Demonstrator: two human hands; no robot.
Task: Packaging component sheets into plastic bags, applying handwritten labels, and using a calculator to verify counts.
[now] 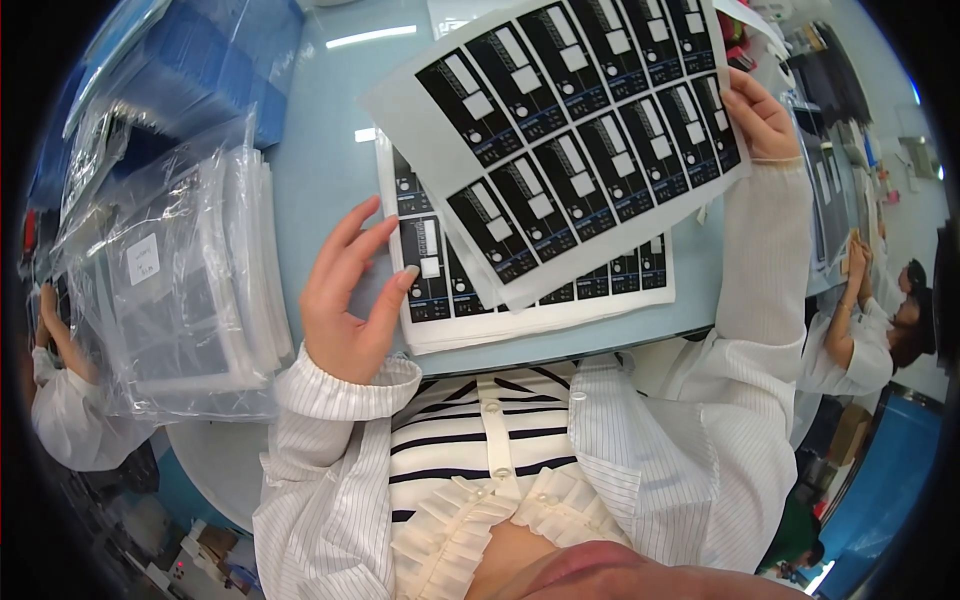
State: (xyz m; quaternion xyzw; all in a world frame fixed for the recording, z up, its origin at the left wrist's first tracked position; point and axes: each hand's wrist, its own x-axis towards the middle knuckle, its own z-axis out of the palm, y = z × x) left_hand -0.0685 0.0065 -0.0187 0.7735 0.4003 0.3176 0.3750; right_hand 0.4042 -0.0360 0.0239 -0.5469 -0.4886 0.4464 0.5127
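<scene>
1. Far left: a stack of clear plastic bags (185,290) with flat sheets inside is seen on the pale blue desk (320,150). It is not touched by either hand. Behind it, blue packs (210,60) are piled up, also in clear wrap.

2. Left hand (345,295): it is laid flat on the left edge of the pile of sticker sheets (560,300), w/ fingers spread. The tip of one finger is pressed on a small black sticker w/ a white square, at the pile's left side. Nothing is gripped by this hand; it is open & only rests on the paper.

3. Middle: the pile is kept on the desk, right in front of the person. Its sheets are covered w/ rows of small black stickers. Most of the pile is hidden under the lifted sheet.

4. Lifted sheet (580,130): one white sheet w/ two rows of black stickers is held up in the air, tilted, above the pile. All its stickers seem to be in place; no gap can be made out.

5. Right hand (760,115): the sheet's right edge is pinched by it, thumb in front, other fingers behind. This grip is closed on the sheet.

6. How far along (a guess from what is seen): one sheet has been picked off the top & more sheets are left below. How many are done can't be told.

7. Far right: other people in white sleeves (850,340) are seen at the next desk. Their hands are well apart from this work.
</scene>
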